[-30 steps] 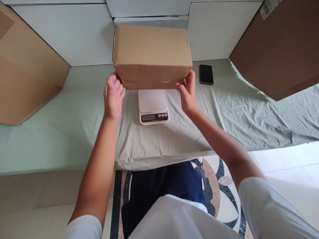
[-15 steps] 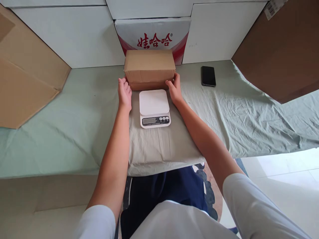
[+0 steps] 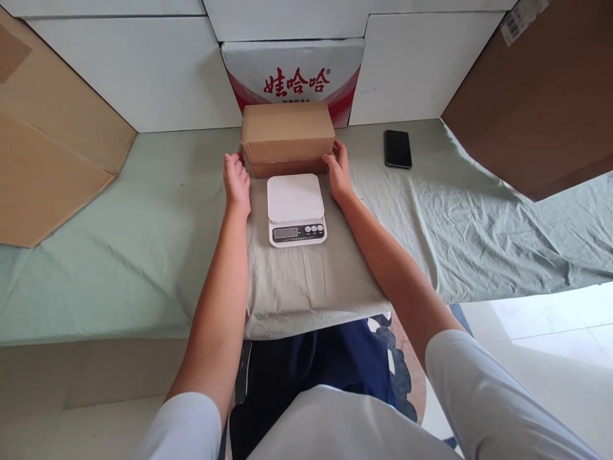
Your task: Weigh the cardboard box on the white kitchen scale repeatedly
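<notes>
A closed brown cardboard box [image 3: 290, 150] is at the back of the cloth-covered table, between my two hands. My right hand [image 3: 340, 171] grips its right end, with the thumb at the front corner and the fingers round the side. At the left end, my left hand [image 3: 236, 180] has its fingers curled against the box, their tips partly hidden. Just in front of the box lies a white digital kitchen scale [image 3: 295, 199]. Its platform bears nothing, and its display and buttons face me.
Behind the box stands a white and red printed carton [image 3: 292, 56] against white panels [image 3: 129, 70]. Large cardboard sheets rise at the left [image 3: 57, 147] and right [image 3: 527, 108]. A black phone [image 3: 398, 149] lies on the green cloth [image 3: 143, 255] to the right.
The cardboard box has come down slightly, and more print on the carton behind shows above it. Both hands remain at its ends. The whole view has shifted a little.
</notes>
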{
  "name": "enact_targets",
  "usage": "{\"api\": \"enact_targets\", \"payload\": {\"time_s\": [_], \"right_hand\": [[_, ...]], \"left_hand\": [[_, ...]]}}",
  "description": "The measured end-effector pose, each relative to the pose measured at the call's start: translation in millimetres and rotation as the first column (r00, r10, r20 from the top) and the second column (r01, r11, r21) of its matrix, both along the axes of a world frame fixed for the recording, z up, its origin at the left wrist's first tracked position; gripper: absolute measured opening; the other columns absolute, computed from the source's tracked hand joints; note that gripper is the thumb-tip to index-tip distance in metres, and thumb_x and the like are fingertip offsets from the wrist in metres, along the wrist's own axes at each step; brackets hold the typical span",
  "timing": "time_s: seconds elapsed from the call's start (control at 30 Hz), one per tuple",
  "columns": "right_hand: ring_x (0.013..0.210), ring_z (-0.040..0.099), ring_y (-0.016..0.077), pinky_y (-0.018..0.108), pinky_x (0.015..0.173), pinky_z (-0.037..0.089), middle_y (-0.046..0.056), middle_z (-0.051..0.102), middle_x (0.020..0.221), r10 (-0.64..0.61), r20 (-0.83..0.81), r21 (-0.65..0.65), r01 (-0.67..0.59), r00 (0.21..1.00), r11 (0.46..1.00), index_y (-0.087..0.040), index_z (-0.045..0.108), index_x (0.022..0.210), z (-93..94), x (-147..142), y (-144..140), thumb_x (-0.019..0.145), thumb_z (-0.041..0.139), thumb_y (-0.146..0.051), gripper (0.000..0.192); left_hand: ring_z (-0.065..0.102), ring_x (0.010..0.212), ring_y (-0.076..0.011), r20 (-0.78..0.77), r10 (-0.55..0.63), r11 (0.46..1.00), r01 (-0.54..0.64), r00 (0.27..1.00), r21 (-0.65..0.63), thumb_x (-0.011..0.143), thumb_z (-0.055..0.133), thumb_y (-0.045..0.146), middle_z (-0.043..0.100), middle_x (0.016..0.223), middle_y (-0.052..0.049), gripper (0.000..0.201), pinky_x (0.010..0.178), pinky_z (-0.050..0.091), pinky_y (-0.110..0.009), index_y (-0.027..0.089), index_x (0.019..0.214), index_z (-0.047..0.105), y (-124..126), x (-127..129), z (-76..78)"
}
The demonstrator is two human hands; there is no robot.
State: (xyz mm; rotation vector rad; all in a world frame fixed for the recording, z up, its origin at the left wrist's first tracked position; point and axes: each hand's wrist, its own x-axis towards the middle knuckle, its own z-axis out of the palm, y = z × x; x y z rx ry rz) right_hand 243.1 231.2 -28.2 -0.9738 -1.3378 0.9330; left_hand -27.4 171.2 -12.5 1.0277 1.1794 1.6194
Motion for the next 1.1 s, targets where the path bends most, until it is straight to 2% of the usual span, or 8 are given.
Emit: {"api": "enact_targets", "payload": {"time_s": [0.2,0.33,0.4,0.57,0.67,0.87,0.97,1.1], "right_hand": [[0.157,0.037,0.0284,0.053,0.133,0.033,0.011,0.043,0.162,-0.014,-0.02,-0.008,0.014,1.0,1.0,-0.03,0.039,0.138,-6.6,5.0,3.1,0.077,0.057,-0.079,0.08],[0.156,0.039,0.0276,0.054,0.131,0.034,0.008,0.044,0.162,-0.007,-0.009,0.001,0.007,1.0,1.0,-0.033,0.038,0.14,-12.2,4.7,7.2,0.08,0.057,-0.077,0.077],[0.155,0.04,0.028,0.055,0.131,0.035,0.008,0.045,0.161,-0.003,-0.015,-0.007,0.003,1.0,1.0,-0.033,0.037,0.141,-13.7,4.3,8.3,0.081,0.057,-0.076,0.077],[0.154,0.044,0.0273,0.054,0.131,0.036,0.011,0.048,0.16,-0.002,-0.037,-0.011,0.001,0.999,1.0,-0.031,0.039,0.138,-10.4,3.5,4.7,0.079,0.059,-0.077,0.078],[0.153,0.045,0.0278,0.053,0.131,0.037,0.013,0.048,0.16,0.001,-0.04,-0.015,-0.002,0.999,1.0,-0.029,0.039,0.138,-6.3,3.2,1.2,0.077,0.059,-0.079,0.081],[0.153,0.046,0.0299,0.058,0.131,0.036,0.011,0.051,0.159,0.007,-0.014,-0.009,-0.007,1.0,1.0,-0.03,0.042,0.137,-1.4,2.4,-3.0,0.076,0.058,-0.083,0.082],[0.155,0.043,0.0302,0.057,0.132,0.035,0.011,0.052,0.158,0.014,0.015,0.012,-0.014,1.0,1.0,-0.029,0.044,0.136,1.3,0.4,-5.9,0.078,0.057,-0.081,0.08],[0.152,0.046,0.0295,0.056,0.132,0.038,0.01,0.057,0.155,0.02,0.001,-0.002,-0.02,1.0,1.0,-0.029,0.046,0.132,5.4,-2.4,-11.5,0.074,0.067,-0.076,0.078]], "left_hand": [[0.01,0.168,-0.0225,0.021,0.007,1.0,-0.006,1.0,-0.03,0.071,0.034,0.102,0.033,0.175,0.006,0.098,0.137,0.015,-0.044,0.04,0.144,0.057,-2.6,-11.8,1.3],[-0.002,0.167,-0.0228,-0.03,0.004,0.999,-0.006,1.0,-0.045,0.086,0.0,0.092,0.031,0.176,0.001,0.105,0.134,0.015,-0.049,0.027,0.148,0.055,-1.7,-10.5,1.6],[-0.005,0.166,-0.0234,-0.052,0.003,0.999,-0.006,0.999,-0.05,0.088,-0.009,0.087,0.033,0.176,-0.002,0.109,0.133,0.016,-0.051,0.023,0.148,0.055,-0.9,-9.8,1.2],[0.003,0.167,-0.0251,-0.024,-0.016,0.999,0.015,1.0,-0.049,0.088,0.003,0.091,0.036,0.174,0.002,0.1,0.135,0.017,-0.05,0.03,0.142,0.062,0.3,-10.7,-0.5],[0.012,0.167,-0.0264,-0.028,-0.017,0.998,0.015,0.999,-0.053,0.09,0.0,0.087,0.034,0.175,-0.004,0.103,0.134,0.019,-0.049,0.024,0.15,0.055,-0.1,-9.7,-1.1],[0.03,0.164,-0.0274,-0.048,-0.066,0.998,0.065,0.997,-0.025,0.077,0.034,0.099,0.041,0.172,-0.008,0.097,0.135,0.024,-0.046,0.034,0.145,0.059,-0.9,-5.1,-2.7],[0.034,0.162,-0.0279,-0.039,-0.076,0.997,0.076,0.996,-0.012,0.078,0.038,0.097,0.046,0.169,-0.008,0.093,0.134,0.024,-0.048,0.034,0.144,0.061,-1.0,-2.4,-2.6],[0.035,0.162,-0.0266,-0.033,-0.082,0.997,0.081,0.996,-0.013,0.081,0.04,0.094,0.046,0.169,-0.008,0.092,0.134,0.024,-0.047,0.032,0.147,0.057,-1.2,0.6,-2.7]]}}
